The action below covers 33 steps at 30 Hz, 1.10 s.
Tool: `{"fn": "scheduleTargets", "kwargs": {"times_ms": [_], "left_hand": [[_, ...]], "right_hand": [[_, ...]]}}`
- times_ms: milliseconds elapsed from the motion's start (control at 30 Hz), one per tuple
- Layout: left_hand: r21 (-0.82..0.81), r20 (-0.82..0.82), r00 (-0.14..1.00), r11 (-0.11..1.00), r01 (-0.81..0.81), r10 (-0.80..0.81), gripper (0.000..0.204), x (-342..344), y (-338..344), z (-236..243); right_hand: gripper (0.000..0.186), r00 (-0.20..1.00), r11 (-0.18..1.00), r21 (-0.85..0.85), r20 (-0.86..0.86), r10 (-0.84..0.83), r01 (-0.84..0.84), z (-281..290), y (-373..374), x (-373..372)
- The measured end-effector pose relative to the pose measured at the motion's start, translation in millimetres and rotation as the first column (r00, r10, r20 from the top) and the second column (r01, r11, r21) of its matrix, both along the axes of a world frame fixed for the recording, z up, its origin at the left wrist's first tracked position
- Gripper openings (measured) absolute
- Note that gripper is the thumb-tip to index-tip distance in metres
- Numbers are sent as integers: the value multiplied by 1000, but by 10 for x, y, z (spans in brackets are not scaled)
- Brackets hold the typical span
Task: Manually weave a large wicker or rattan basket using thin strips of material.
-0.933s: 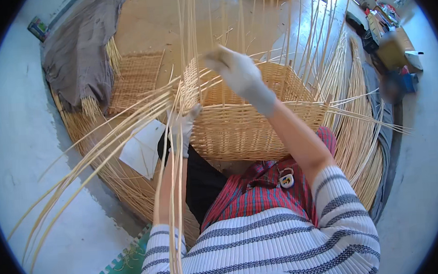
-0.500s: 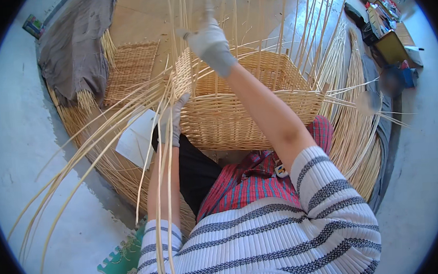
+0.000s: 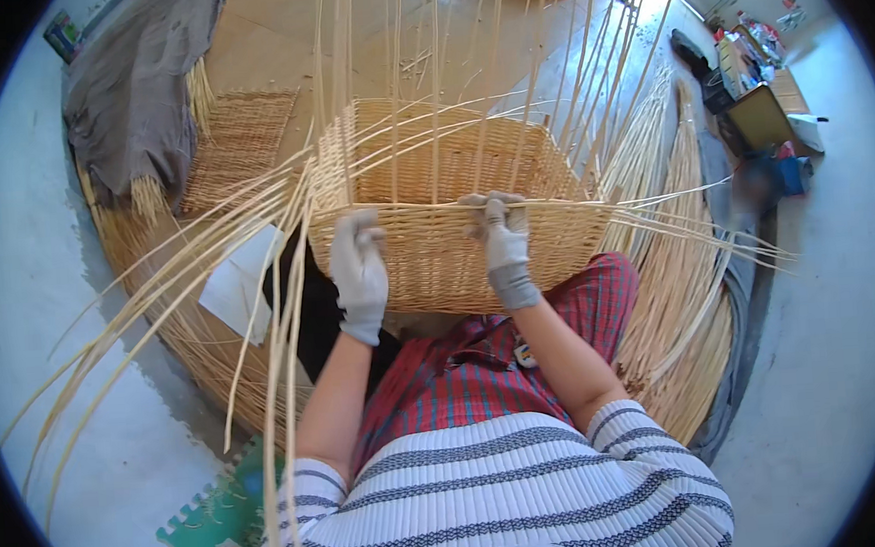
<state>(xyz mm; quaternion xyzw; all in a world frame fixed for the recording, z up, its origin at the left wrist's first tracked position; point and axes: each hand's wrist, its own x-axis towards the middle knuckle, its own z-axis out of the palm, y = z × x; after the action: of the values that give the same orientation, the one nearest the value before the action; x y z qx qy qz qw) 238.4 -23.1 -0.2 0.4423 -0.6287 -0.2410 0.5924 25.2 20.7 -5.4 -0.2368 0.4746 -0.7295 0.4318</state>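
Pale golden woven basket (image 3: 432,264), tall stakes (image 3: 435,123) rising from its walls, just beyond the person's plaid-covered lap (image 3: 485,391). The gloved right hand (image 3: 500,235), earlier raised above, now pinches its near rim (image 3: 418,206); the left hand (image 3: 359,268), moved from the corner, curls there, grip unclear.

The right hand (image 3: 505,244) has dropped to the basket's near rim (image 3: 421,207).

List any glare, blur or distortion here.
Head view: glare washes the floor toward upper right; head view: smudged patch left of the blue container; head view: black fisheye rim, edges bowed; head view: left hand seems slightly soft, basket weave clear.
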Motion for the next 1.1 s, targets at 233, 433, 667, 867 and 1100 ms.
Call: {"fn": "scheduleTargets", "kwargs": {"times_ms": [233,433,667,867,1100], "left_hand": [[827,-158,822,381,413,-547,20,-168,-460,252],[768,-279,897,481,422,-343,31,-250,-309,238],[694,-128,858,573,435,-497,49,-229,-502,404],[485,513,830,872,-70,-219,72,-590,-578,408],[270,375,824,901,340,-424,40,-903,-234,266]], "right_hand": [[19,862,984,172,-490,130,-50,430,-30,139],[57,331,990,128,-938,102,60,1365,-884,375],[24,972,982,-176,-212,-105,68,277,284,-187],[25,953,977,-209,-303,-32,-34,360,334,-122],[16,969,963,132,-106,-222,235,74,735,-852]]}}
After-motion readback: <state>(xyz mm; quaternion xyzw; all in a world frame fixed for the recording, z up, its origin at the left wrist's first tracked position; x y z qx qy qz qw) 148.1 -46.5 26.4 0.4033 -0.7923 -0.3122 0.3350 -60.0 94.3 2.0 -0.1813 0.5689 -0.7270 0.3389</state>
